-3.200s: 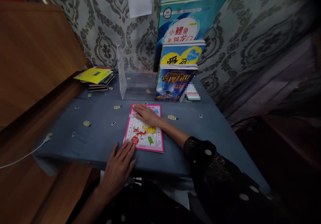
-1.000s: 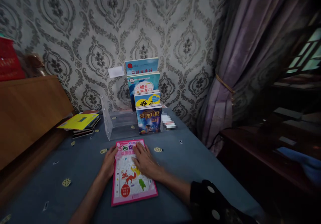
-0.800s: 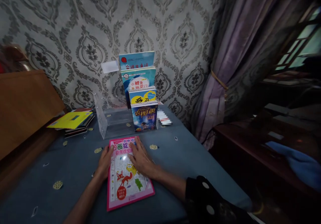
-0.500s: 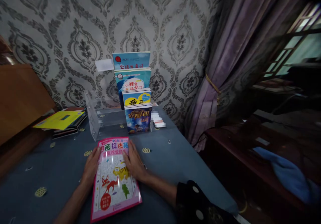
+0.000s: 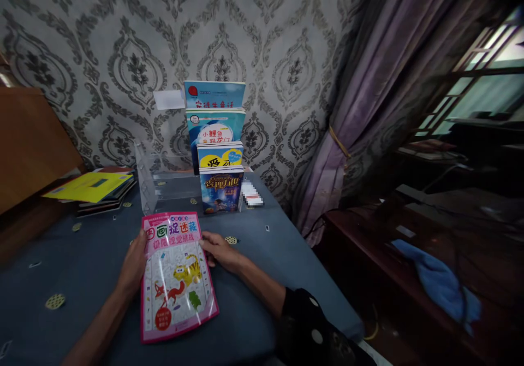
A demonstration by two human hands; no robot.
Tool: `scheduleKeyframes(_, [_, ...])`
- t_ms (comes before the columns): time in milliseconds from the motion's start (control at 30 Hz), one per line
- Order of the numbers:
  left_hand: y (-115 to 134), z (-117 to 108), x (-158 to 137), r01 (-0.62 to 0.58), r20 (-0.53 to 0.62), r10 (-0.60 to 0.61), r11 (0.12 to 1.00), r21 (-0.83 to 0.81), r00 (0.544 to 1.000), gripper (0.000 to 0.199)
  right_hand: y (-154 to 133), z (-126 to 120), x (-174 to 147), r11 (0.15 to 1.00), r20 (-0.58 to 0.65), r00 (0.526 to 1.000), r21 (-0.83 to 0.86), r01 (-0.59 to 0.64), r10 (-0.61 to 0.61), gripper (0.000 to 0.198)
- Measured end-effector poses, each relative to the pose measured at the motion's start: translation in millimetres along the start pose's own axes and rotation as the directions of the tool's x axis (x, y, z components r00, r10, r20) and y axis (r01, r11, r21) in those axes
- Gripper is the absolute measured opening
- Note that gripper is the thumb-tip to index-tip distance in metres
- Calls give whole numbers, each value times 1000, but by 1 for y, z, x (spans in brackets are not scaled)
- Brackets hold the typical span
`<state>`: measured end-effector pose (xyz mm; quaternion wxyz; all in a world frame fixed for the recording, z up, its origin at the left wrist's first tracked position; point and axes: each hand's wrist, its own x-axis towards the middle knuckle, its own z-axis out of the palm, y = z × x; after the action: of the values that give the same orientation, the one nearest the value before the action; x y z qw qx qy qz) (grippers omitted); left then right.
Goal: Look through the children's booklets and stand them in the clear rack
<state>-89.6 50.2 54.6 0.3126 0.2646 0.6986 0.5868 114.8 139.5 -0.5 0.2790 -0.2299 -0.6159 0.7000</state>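
Note:
A pink-bordered children's picture book (image 5: 176, 278), with a fox and a yellow cat on its cover, is held between my two hands over the table. My left hand (image 5: 134, 259) grips its left edge, the fingertips hidden behind it. My right hand (image 5: 221, 251) pinches the right edge, thumb on the cover and fingers behind. Just beyond the book stands a clear acrylic tiered rack (image 5: 146, 183). Upright in its right side are a dark blue book (image 5: 221, 191), a yellow and blue book (image 5: 221, 155), a teal book (image 5: 215, 125) and a blue book (image 5: 215, 94) at the back.
A pile topped by a yellow book (image 5: 88, 191) lies at the left on the blue tablecloth (image 5: 254, 295). A blurred white item (image 5: 252, 194) is right of the rack. Behind is a patterned wall, with a purple curtain (image 5: 323, 153) at the right and a blue cloth (image 5: 440, 284) beyond the table.
My right hand has shifted from lying on the cover to pinching the right edge. The picture book now looks slightly raised and bowed. The view has shifted a little.

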Motion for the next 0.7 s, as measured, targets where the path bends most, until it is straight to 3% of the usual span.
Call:
scheduleKeyframes(100, [9, -5, 0, -71, 2, 71, 997, 27, 997, 45, -24, 6, -7, 993, -52, 996, -99, 69, -74, 51])
scheduleKeyframes(167, [20, -12, -1, -180, 38, 179, 983, 31, 983, 53, -48, 13, -14, 955, -99, 970, -225, 195, -222, 44])
scheduleKeyframes(233, [32, -21, -3, -320, 114, 315, 947, 31, 942, 64, -71, 22, -24, 839, -129, 888, -412, 356, -441, 34])
scheduleKeyframes(300, [39, -33, -7, -448, 207, 432, 893, 38, 878, 71, -86, 30, -36, 722, -127, 831, -576, 383, -542, 26])
scheduleKeyframes(367, [39, -45, -13, -516, 321, 470, 854, 72, 822, 68, -90, 36, -48, 664, -120, 820, -657, 358, -560, 22])
scheduleKeyframes(500, [30, -64, -25, -499, 552, 335, 849, 176, 764, 54, -79, 36, -56, 690, -124, 901, -688, 225, -417, 21])
scheduleKeyframes(567, [31, -69, -26, -490, 599, 298, 852, 184, 743, 49, -78, 35, -53, 700, -107, 914, -679, 221, -392, 22])
scheduleKeyframes(700, [50, -68, -15, -545, 613, 354, 825, 152, 707, 46, -97, 30, -36, 668, -75, 885, -685, 289, -460, 19])
